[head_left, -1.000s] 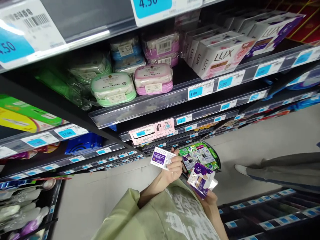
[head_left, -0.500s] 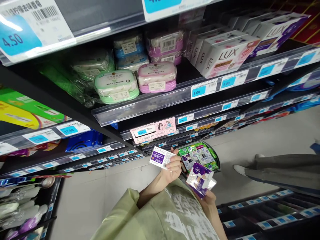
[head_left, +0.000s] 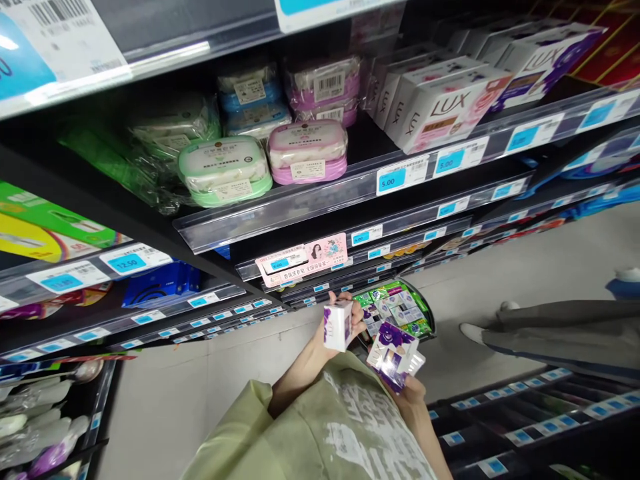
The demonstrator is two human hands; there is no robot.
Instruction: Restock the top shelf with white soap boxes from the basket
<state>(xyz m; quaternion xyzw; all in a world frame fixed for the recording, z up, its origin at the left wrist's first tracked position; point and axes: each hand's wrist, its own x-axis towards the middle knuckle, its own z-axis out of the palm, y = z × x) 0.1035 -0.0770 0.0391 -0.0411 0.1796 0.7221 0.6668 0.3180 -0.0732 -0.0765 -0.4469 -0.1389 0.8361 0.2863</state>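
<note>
My left hand [head_left: 356,320] is closed around a small white and purple soap box [head_left: 338,327], whose narrow end with LUX lettering faces up toward me. Lower and to the right, my right hand [head_left: 414,390] grips purple and white LUX soap boxes [head_left: 393,355] by their lower edge. At least two overlap there, a whiter one sticking out behind the purple front one. Just beyond both hands is a dark-rimmed shopping basket [head_left: 434,320] holding several green, white and purple packs.
The shelf above holds pink LUX boxes [head_left: 447,110], a green soap case [head_left: 225,170] and a pink soap case [head_left: 307,152]. A pink promotional sign [head_left: 303,260] juts from a lower shelf edge. Another person's trousered legs [head_left: 545,330] are at the right, on the aisle floor.
My left hand has turned its soap box from the printed back to the narrow end. My right hand still holds its boxes, slightly shifted left in view.
</note>
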